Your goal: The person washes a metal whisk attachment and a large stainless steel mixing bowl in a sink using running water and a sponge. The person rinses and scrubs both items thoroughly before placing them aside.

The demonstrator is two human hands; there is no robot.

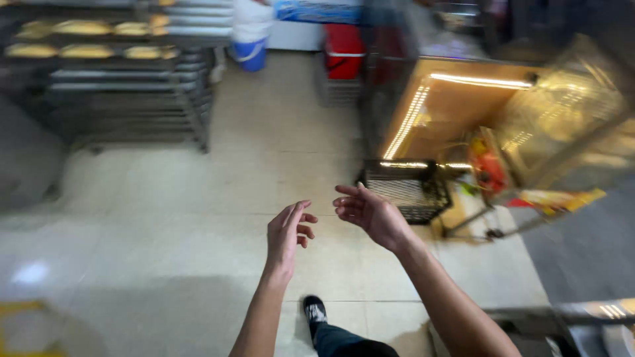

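Observation:
Both my arms reach forward over a pale tiled floor (165, 218). My left hand (288, 233) is empty, fingers loosely spread and pointing ahead. My right hand (367, 210) is also empty, palm turned up and left, fingers slightly curled. It hovers just left of a black wire basket (407, 188) that stands on the floor beside a lit glass display case (463, 112). The hands are close together but do not touch. Below them, my dark shoe and trouser leg (324, 324) show.
A metal tray rack (119, 73) with several yellowish baked goods stands at the back left. A blue and white bucket (250, 39) and a red crate (344, 49) sit at the far wall. A yellow item (562, 198) lies under the case. The view is blurred.

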